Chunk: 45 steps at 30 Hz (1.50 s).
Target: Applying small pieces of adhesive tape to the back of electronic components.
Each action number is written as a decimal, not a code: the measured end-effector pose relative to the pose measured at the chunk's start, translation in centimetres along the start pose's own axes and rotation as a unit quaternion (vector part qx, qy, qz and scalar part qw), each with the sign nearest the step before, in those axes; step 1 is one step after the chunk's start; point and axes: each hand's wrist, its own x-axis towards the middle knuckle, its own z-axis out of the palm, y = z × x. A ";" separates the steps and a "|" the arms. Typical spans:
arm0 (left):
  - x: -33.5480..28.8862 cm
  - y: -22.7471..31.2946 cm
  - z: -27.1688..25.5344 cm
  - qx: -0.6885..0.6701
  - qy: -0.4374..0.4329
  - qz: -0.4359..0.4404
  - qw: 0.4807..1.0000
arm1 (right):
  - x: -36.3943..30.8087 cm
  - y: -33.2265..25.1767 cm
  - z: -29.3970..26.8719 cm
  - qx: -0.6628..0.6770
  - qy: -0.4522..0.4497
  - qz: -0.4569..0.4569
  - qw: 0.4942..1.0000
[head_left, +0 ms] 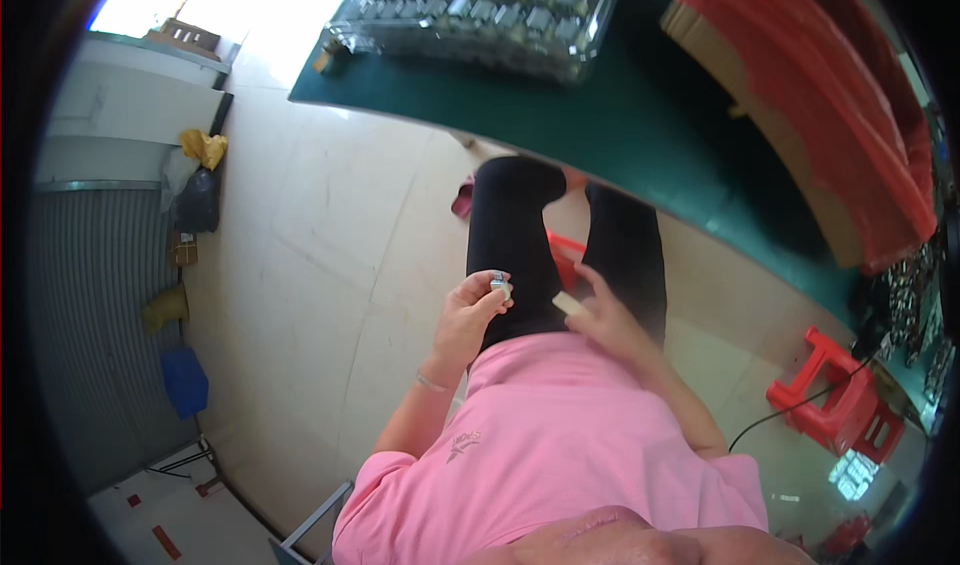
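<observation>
Over my lap, my left hand (468, 315) pinches a small shiny metal part (501, 285) between thumb and fingers. To its right, my right hand (606, 317) grips a small pale cream block (568, 304), whose exact kind I cannot make out. The two hands are a short way apart, both above my dark trousers. Beyond them, on the green table (440, 100), stands a clear plastic tray (470, 47) with rows of many small metallic parts like the one in my left hand.
A cardboard box (760, 130) lined with red plastic covers the table's right part. Red stools (835, 395) stand on the floor at right, with a black cable near them. Bags (197, 200) and a blue bin (184, 381) sit along the left wall.
</observation>
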 end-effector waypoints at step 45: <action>37.8 45.3 2.4 0.658 0.202 0.420 0.592 | 7.2 2.3 -4.4 0.471 -0.251 0.091 0.841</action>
